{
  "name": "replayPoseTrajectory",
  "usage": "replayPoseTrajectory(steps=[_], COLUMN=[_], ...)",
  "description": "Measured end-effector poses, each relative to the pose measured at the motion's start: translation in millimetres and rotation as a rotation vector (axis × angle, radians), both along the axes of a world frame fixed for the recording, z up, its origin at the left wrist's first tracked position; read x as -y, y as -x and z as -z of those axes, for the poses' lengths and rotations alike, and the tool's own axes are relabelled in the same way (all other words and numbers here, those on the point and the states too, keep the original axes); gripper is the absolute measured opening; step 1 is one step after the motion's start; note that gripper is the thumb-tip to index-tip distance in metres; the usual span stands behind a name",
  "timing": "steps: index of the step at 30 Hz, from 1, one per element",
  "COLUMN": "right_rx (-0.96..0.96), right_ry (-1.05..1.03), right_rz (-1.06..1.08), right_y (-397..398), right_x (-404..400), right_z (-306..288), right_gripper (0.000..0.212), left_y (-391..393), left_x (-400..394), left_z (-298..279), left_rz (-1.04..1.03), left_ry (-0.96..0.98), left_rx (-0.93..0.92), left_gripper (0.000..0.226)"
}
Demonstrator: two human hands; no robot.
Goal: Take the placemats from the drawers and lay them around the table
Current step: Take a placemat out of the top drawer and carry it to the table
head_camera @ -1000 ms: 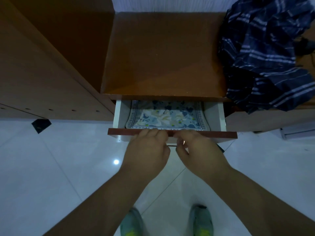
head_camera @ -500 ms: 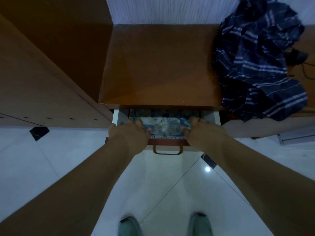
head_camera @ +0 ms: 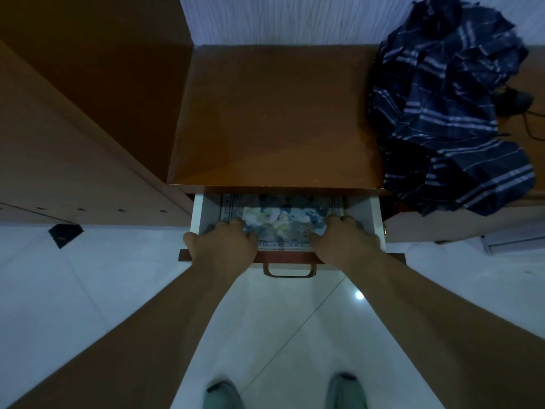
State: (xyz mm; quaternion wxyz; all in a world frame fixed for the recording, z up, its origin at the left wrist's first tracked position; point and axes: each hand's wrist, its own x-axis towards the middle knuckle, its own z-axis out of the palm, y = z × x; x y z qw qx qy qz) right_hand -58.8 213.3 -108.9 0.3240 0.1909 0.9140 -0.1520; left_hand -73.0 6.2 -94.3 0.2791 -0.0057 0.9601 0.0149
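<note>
A white drawer (head_camera: 377, 219) with a brown front and a metal handle (head_camera: 289, 270) stands pulled out from under a brown cabinet top (head_camera: 274, 119). Inside lies a blue and white floral placemat (head_camera: 283, 224) with a patterned border. My left hand (head_camera: 224, 242) rests on the placemat's left side, fingers curled down onto it. On the right side my right hand (head_camera: 343, 240) does the same. Whether the fingers have gripped the mat's edges cannot be told. The back of the placemat is hidden under the cabinet top.
A crumpled dark blue striped cloth (head_camera: 448, 107) lies on the cabinet top at the right, with a black cable (head_camera: 530, 125) beyond it. A tall brown cupboard side (head_camera: 73, 137) stands at the left. The floor is white glossy tile (head_camera: 88, 290); my shoes (head_camera: 348, 391) show below.
Both hands left the drawer front, moved apart and reached into the drawer onto the placemat's two sides. The handle is now uncovered.
</note>
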Motion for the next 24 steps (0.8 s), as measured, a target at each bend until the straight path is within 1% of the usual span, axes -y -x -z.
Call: replayPoseTrajectory(steps=[3, 5, 7, 8, 10, 11, 13, 14, 17, 19, 20, 22, 24], right_rx=[-0.096, -0.157, -0.232, -0.281, -0.355, -0.384, -0.440, -0.458, -0.500, -0.505, -0.515, -0.564, -0.616], right_ry=[0.078, 0.141, 0.176, 0.186, 0.192, 0.198, 0.210, 0.214, 0.205, 0.174, 0.142, 0.062, -0.025], right_rz=[0.070, 0.116, 0.142, 0.145, 0.139, 0.132, 0.120, 0.116, 0.052, -0.009, -0.045, -0.101, -0.123], right_y=[0.1, 3.6, 5.1, 5.1, 4.1, 3.4, 3.7, 4.2, 3.5, -0.2, -3.1, -10.2, -16.8], right_x=[-2.0, -3.9, -6.7, -8.5, -12.6, -14.4, -16.9, -17.7, -20.8, -22.3, -22.7, -24.3, -25.5], right_z=[0.4, -2.1, -2.0, -1.1, 2.2, 3.5, 4.8, 3.6, 1.1, -1.7, -3.2, -5.6, -8.3], right_gripper=[0.048, 0.041, 0.034, 0.031, 0.028, 0.027, 0.025, 0.024, 0.029, 0.034, 0.037, 0.044, 0.053], left_y=[6.0, 9.1, 11.5, 13.2, 15.1, 16.7, 21.1, 24.2, 29.3, 28.5, 26.2, 20.4, 14.0], left_x=[-0.9, 0.8, 2.0, 1.7, -5.5, -9.3, -13.0, -10.8, 2.6, 10.7, 12.8, 13.8, 14.6], left_z=[-4.7, -3.0, -2.2, -1.6, -4.7, -5.9, -7.9, -6.1, -3.1, -3.0, -3.9, -7.2, -11.6], left_rz=[-0.238, -0.293, -0.278, -0.236, -0.101, -0.094, -0.167, -0.212, -0.345, -0.325, -0.286, -0.246, -0.248], left_ry=[-0.110, -0.175, -0.195, -0.180, -0.018, 0.051, 0.073, 0.030, -0.229, -0.382, -0.417, -0.474, -0.537], left_rx=[-0.061, -0.088, -0.113, -0.094, 0.028, 0.062, 0.053, 0.012, -0.086, -0.157, -0.208, -0.330, -0.453], left_gripper=[0.029, 0.028, 0.027, 0.027, 0.028, 0.025, 0.018, 0.018, 0.025, 0.036, 0.039, 0.029, 0.021])
